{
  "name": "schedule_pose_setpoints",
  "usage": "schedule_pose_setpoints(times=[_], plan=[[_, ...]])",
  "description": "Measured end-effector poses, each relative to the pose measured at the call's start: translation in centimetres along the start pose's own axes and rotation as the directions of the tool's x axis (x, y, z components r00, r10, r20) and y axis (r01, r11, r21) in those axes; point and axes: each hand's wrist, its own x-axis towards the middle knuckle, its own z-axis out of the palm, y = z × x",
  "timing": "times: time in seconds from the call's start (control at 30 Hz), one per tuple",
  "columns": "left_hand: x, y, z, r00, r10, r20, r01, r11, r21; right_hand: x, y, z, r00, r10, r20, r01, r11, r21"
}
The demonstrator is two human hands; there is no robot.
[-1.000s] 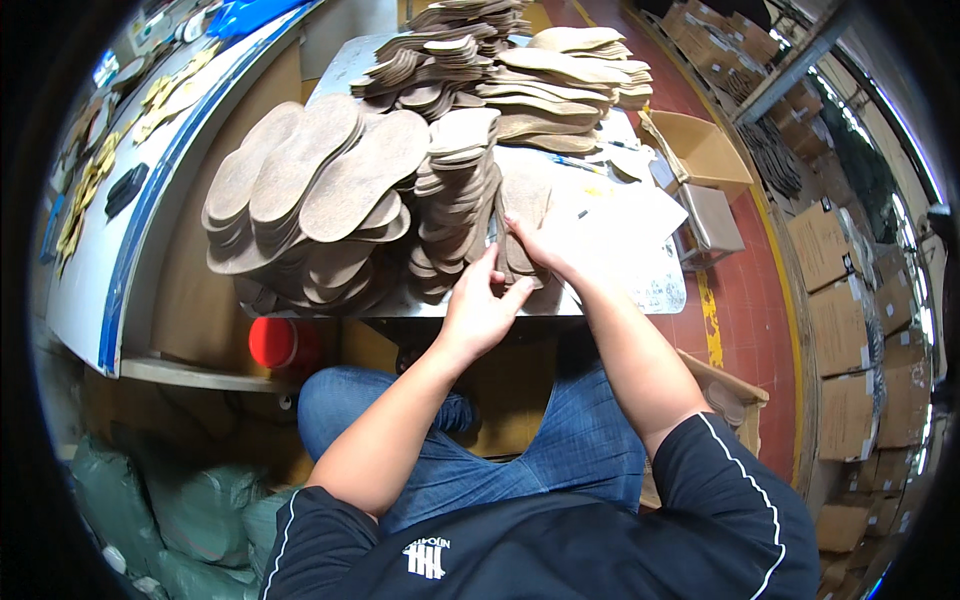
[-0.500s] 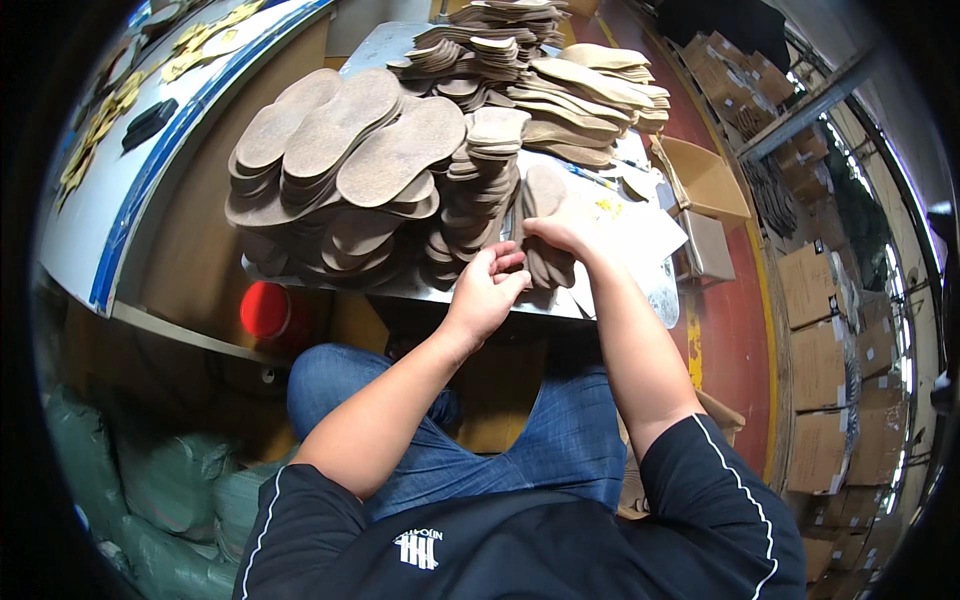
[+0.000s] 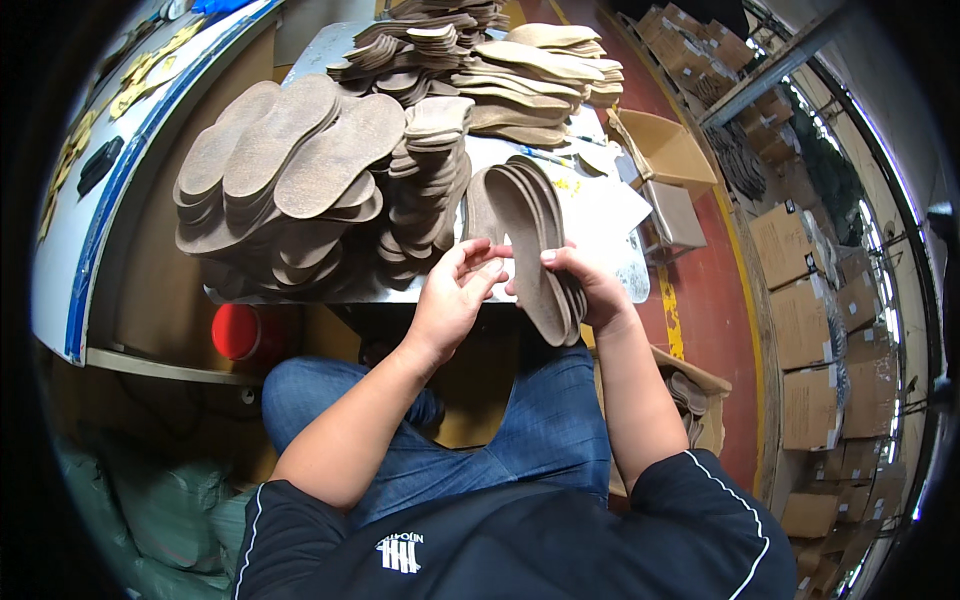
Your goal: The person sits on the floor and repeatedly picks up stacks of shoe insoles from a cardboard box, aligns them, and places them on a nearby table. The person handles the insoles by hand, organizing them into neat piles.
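Note:
My right hand [image 3: 592, 285] grips a small stack of brown speckled insoles [image 3: 540, 270], thumb on the near face, the stack tilted up on its edge above the table's front edge. Just left of it is my left hand [image 3: 450, 298], palm turned inward and fingers loosely bent apart, with nothing visible in it; its fingertips come close to the stack, and whether they touch it I cannot tell. Behind the held stack, another brown insole [image 3: 482, 205] rests on the table [image 3: 385, 292]. Large piles of brown insoles [image 3: 340, 155] fill the table's left side.
Paler insoles [image 3: 545, 65] are heaped at the back. White paper [image 3: 610, 205] lies on the right of the table, beside an open cardboard box [image 3: 670, 150]. A red round container [image 3: 235, 332] is below left. Another insole-filled box [image 3: 690, 395] stands low right.
My right hand has lifted the stack of insoles off the table, drawn it nearer and tilted it up. My left hand stays beside it. The whole view has shifted slightly.

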Motion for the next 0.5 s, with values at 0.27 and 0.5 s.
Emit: schedule_pose_setpoints(times=[0.27,0.5], plan=[[-0.6,-0.1,0.5,0.985,-0.158,0.071,0.169,0.966,-0.197,-1.5,3.6,4.4,0.992,-0.044,-0.116,0.024,0.985,-0.169],[-0.7,0.1,0.0,0.983,-0.076,0.164,0.116,0.963,-0.245,-1.7,4.3,4.4,0.986,-0.015,-0.166,-0.017,0.982,-0.189]])
